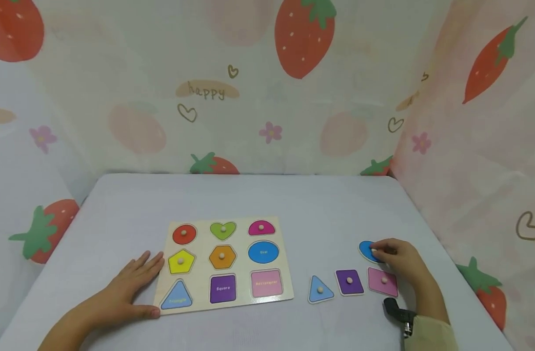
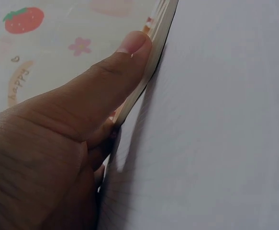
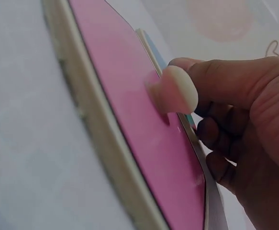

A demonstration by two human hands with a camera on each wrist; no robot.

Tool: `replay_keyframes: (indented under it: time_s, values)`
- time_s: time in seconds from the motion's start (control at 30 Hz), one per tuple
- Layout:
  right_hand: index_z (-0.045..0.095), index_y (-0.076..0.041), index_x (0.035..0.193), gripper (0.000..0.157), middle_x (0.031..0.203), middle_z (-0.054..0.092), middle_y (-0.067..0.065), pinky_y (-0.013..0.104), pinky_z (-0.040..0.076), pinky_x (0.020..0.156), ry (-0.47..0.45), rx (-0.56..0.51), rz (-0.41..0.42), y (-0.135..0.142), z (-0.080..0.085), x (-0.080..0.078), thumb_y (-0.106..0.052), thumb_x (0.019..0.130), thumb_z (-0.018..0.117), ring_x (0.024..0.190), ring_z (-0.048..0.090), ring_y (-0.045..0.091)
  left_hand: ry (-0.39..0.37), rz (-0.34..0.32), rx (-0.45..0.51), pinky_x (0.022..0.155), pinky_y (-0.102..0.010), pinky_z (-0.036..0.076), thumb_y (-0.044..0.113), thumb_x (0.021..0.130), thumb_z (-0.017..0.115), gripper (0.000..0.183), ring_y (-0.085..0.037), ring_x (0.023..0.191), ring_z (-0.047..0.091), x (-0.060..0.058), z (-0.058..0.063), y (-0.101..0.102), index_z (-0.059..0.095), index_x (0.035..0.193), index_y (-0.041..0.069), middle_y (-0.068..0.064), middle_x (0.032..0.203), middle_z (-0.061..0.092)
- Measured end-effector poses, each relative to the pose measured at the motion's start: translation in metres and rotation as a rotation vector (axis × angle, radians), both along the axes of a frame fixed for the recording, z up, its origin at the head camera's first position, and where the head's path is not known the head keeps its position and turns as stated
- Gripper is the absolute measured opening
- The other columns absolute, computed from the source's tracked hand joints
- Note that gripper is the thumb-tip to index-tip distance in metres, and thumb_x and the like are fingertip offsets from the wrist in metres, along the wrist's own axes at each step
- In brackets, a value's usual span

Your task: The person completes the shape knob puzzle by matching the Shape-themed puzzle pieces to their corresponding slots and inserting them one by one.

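My right hand [image 1: 401,258] pinches the small knob of a blue oval puzzle piece [image 1: 365,250] at the right of the table. In the right wrist view a pink rectangle piece [image 3: 125,91] covers most of that oval. My left hand [image 1: 128,287] lies with spread fingers against the left edge of a wooden shape puzzle board [image 1: 201,274], its thumb at the near corner. Red, green, magenta, yellow and orange knobbed pieces sit in the board. Its oval recess [image 1: 264,258], triangle, square and rectangle recesses show printed words and hold no pieces.
Between the board and my right hand, a light-blue triangle piece [image 1: 316,283] and a purple square piece [image 1: 356,288] lie on the white table [image 1: 232,195]. A black strap or mount [image 1: 396,312] is at my right wrist. Strawberry-patterned cloth [image 1: 249,122] surrounds the table.
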State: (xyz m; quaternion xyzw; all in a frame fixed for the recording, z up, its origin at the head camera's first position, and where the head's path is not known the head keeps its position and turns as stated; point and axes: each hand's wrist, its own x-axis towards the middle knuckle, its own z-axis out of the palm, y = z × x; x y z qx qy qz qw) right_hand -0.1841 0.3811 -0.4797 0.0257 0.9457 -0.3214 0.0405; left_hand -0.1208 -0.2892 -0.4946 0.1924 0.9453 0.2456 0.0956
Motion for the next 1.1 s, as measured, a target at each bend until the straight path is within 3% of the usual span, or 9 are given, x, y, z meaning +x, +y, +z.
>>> replay_keyframes:
  time_s: [0.3,0.6,0.87,1.1]
  values:
    - [0.077,-0.01,0.113,0.024,0.1,0.071,0.005,0.025,0.049,0.07,0.085,0.001,0.019,-0.011,0.002,0.002,-0.026,0.095,0.075,0.09,0.056,0.019,0.002,-0.009,0.005,0.111,-0.009,-0.021,0.073,0.072,0.076,0.116,-0.037,0.158,0.006,0.002,0.0,-0.003,0.031,0.163,0.017,-0.006,0.17,0.025]
    - [0.079,-0.013,0.112,0.022,0.101,0.07,0.003,0.031,0.046,0.077,0.153,0.002,0.048,-0.027,0.013,-0.001,-0.027,0.095,0.075,0.097,0.053,0.021,0.016,-0.014,-0.003,0.111,-0.01,-0.022,0.073,0.073,0.075,0.116,-0.036,0.158,0.005,0.002,-0.001,0.0,0.029,0.163,0.017,-0.007,0.17,0.025]
    - [0.08,-0.015,0.109,0.019,0.1,0.071,0.001,0.028,0.046,0.074,0.239,-0.052,0.087,-0.044,0.023,-0.001,-0.026,0.095,0.075,0.094,0.054,0.018,0.026,-0.014,0.005,0.112,-0.009,-0.021,0.073,0.074,0.074,0.115,-0.035,0.159,0.004,0.001,-0.001,-0.003,0.028,0.163,0.019,-0.006,0.17,0.025]
    - [0.079,-0.014,0.111,0.02,0.104,0.072,0.004,0.035,0.045,0.083,0.25,-0.087,0.09,-0.053,0.028,0.0,-0.026,0.095,0.075,0.098,0.055,0.02,0.046,-0.035,0.017,0.111,-0.006,-0.019,0.072,0.074,0.075,0.113,-0.036,0.158,0.007,0.001,-0.002,-0.001,0.031,0.162,0.017,-0.007,0.169,0.027]
